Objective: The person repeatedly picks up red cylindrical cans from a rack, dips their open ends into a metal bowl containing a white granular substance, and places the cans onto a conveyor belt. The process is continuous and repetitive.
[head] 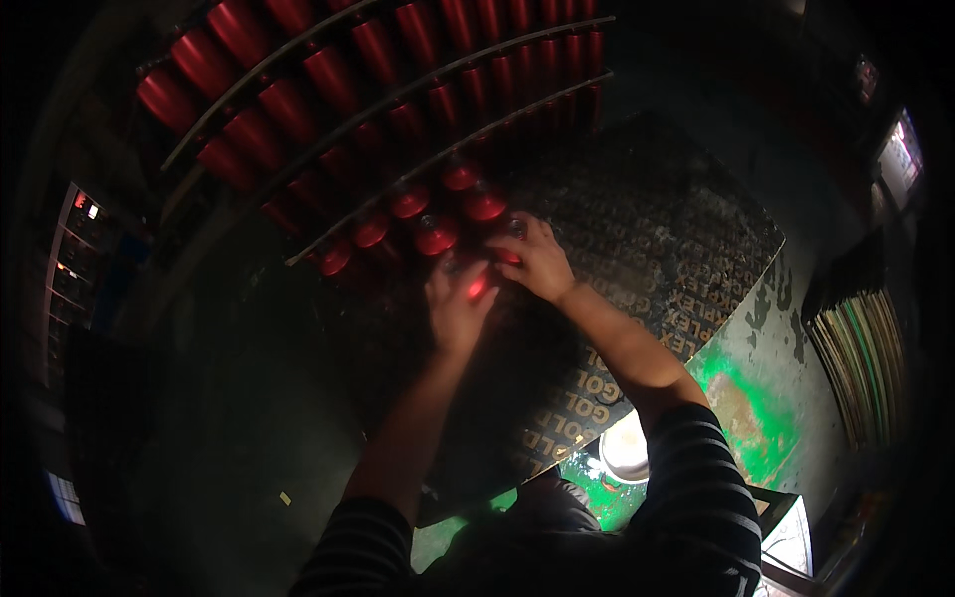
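Observation:
My left hand [456,310] is closed around the upper part of a shiny red bottle [477,286], its fingers near the neck. Just to the right, my right hand [543,263] grips a second red bottle [507,256], whose clear-looking neck shows between the fingers. Both bottles stand upright at the near edge of a group of similar red bottles [436,236] with rounded shoulders. Under them lies a dark plywood board [642,246] with printed writing. The lower parts of the held bottles are hidden by my hands and shadow.
Beyond the group, red cylinders [283,112] stand in tiers separated by thin boards [448,153]. At the right is a stack of thin sheets [858,366]. A bright white round object [625,448] sits below the plywood edge, on a green-stained floor [753,418].

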`<state>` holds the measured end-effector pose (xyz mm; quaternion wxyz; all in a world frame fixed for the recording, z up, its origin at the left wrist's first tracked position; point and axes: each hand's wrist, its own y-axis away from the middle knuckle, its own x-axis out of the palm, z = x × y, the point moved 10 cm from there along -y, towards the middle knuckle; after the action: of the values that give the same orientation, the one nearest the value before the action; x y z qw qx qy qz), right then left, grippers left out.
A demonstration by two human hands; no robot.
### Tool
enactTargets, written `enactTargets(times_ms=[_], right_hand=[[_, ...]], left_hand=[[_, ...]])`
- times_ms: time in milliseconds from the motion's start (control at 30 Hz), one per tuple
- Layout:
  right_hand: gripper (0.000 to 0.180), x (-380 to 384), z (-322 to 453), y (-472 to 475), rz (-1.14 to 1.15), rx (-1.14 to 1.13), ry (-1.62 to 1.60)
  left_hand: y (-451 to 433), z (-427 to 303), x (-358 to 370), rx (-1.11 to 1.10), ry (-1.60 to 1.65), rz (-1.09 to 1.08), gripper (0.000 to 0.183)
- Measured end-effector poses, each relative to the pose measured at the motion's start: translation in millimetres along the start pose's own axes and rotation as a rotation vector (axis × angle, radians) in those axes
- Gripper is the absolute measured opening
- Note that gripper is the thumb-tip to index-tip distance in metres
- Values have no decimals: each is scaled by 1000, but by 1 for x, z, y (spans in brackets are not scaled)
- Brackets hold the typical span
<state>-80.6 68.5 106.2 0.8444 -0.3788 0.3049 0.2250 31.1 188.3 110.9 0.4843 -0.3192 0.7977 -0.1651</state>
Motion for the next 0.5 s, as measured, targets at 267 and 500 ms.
enactTargets(times_ms=[267,500], right_hand=[[44,-107,-36,163,-544,408,-469],[54,-213,12,415,-993,850,-1156]], left_hand=[[69,5,-63,-39,493,20,50],[210,-95,-4,-680,1657,508,43]])
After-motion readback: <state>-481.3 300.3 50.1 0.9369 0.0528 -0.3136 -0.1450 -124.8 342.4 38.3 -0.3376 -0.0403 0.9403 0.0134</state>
